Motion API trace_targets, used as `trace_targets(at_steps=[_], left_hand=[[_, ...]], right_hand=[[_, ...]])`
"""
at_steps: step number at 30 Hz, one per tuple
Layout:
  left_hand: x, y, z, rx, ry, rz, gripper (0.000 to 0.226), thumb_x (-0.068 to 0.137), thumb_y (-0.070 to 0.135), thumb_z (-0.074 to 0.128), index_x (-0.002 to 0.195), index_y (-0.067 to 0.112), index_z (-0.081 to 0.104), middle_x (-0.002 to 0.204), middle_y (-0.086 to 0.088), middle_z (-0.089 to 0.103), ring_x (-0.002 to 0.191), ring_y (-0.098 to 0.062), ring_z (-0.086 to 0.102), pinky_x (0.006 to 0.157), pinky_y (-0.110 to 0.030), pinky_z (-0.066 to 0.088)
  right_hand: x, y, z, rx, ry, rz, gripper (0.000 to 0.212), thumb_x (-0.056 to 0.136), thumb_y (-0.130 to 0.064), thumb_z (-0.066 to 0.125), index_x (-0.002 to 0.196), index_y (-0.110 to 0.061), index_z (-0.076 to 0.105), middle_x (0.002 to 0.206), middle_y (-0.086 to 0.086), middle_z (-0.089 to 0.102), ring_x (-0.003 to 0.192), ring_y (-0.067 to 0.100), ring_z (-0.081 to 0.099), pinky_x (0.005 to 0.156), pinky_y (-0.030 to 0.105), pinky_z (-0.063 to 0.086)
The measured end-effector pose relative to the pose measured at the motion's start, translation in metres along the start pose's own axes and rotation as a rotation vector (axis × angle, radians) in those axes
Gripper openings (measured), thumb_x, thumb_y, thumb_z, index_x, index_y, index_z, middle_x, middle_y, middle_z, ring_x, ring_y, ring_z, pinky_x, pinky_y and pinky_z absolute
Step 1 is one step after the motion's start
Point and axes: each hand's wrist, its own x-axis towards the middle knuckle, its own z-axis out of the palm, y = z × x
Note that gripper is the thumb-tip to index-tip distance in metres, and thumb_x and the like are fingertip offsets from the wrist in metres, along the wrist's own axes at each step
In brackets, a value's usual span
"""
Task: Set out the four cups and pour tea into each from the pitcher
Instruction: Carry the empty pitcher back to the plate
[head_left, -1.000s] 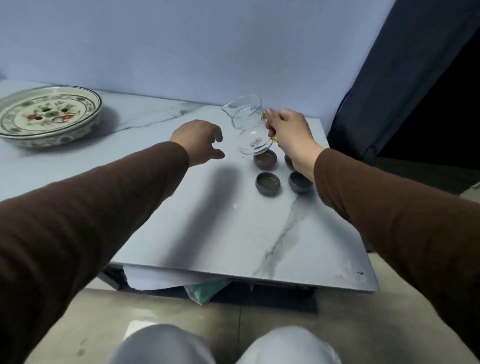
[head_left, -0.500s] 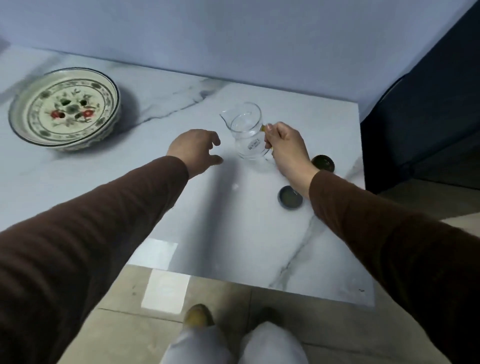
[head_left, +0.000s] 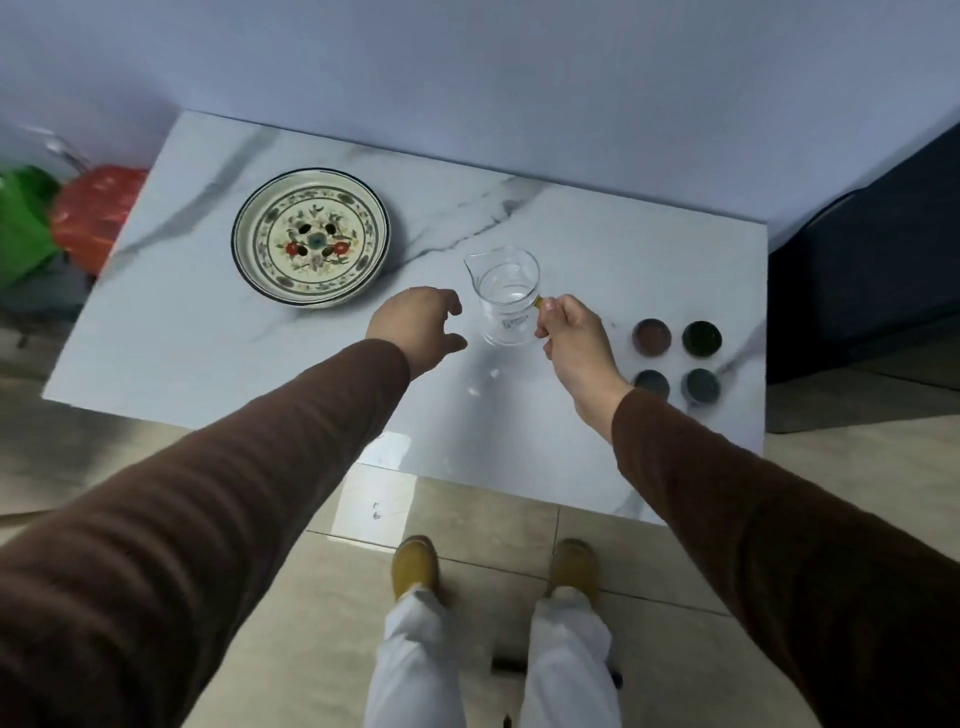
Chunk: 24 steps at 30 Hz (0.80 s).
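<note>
On the marble table (head_left: 260, 374) against a pale wall, the left hand (head_left: 415, 325) hovers open and empty beside the upright glass pitcher (head_left: 506, 296), whose handle the right hand (head_left: 569, 338) pinches, so setting it down gently, clear of the four cups (head_left: 675, 361), seems wise.

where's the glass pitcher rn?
Head view: the glass pitcher stands upright mid-table, its handle gripped by the right hand, the left hand open beside it; the four cups sit to its right.
</note>
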Motion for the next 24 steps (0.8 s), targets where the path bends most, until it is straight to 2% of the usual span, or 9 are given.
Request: trace_targets(at_steps=[9,15,21,24], left_hand=[[0.004,-0.060,-0.032,0.005,-0.060,-0.026,0.046,0.084,0.036,0.072,0.126,0.020,0.061,0.120,-0.002,0.066,0.109,-0.026,0.060,0.091,-0.038,0.050],[0.012,-0.102,-0.052,0.002,-0.024,-0.065,0.043,0.083,0.034,0.073,0.122,0.019,0.063,0.118,-0.002,0.067,0.109,-0.025,0.061,0.089,-0.035,0.049],[0.020,-0.159,-0.070,0.012,-0.035,-0.066,0.045,0.083,0.034,0.073,0.124,0.019,0.063,0.120,-0.004,0.067,0.112,-0.027,0.060,0.091,-0.036,0.050],[0.027,-0.196,-0.080,0.021,-0.055,-0.028,0.046,0.083,0.037,0.073,0.124,0.020,0.062,0.120,-0.004,0.067,0.112,-0.028,0.061,0.091,-0.037,0.050]], right_hand=[[0.000,-0.032,0.052,0.038,-0.022,0.010,0.032,0.103,-0.036,0.041,0.074,-0.021,0.048,0.077,-0.007,0.055,0.066,0.013,0.045,0.070,0.031,0.040],[0.013,-0.045,0.090,0.079,-0.062,0.007,0.030,0.104,-0.032,0.042,0.080,-0.014,0.048,0.076,-0.005,0.052,0.063,0.012,0.040,0.067,0.031,0.036],[0.019,-0.066,0.154,0.092,-0.054,0.023,0.030,0.104,-0.032,0.041,0.080,-0.015,0.047,0.077,-0.001,0.050,0.063,0.012,0.039,0.066,0.031,0.036],[0.020,-0.077,0.194,0.091,-0.032,0.033,0.033,0.103,-0.033,0.041,0.080,-0.010,0.047,0.078,0.004,0.048,0.065,0.015,0.038,0.067,0.032,0.035]])
